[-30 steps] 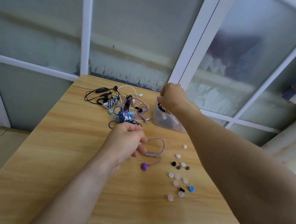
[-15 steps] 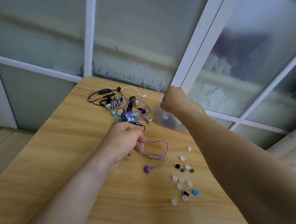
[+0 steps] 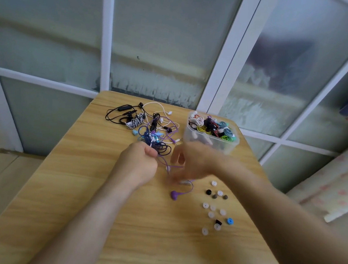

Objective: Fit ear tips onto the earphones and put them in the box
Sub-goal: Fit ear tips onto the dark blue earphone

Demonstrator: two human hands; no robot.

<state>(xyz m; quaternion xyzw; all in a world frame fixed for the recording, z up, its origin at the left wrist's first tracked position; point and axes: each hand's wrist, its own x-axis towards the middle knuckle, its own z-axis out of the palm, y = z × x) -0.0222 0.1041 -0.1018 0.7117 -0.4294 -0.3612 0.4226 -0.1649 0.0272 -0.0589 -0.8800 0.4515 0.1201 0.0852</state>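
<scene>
The fingers of the left hand (image 3: 139, 166) are curled round the purple earphone cable (image 3: 188, 191); those of the right hand (image 3: 195, 161) are blurred, so their state cannot be told. The purple earbud (image 3: 174, 195) lies on the table (image 3: 78, 186), near the loose ear tips (image 3: 214, 208). The cable could be snagged on the tangled earphones (image 3: 148, 127) if pulled. A second ago, the right hand was at the plastic box (image 3: 229, 145); it has been drawn back.

Light wood-grain table top (image 3: 104, 189): smooth, satin sheen. Clear plastic rectangular box (image 3: 229, 144) at 1 o'clock: translucent, glossy. Scattered small ear tips (image 3: 212, 214) at 4 o'clock: soft-looking, translucent or matt. Frosted glass panes (image 3: 167, 35) at 12 o'clock: matt.
</scene>
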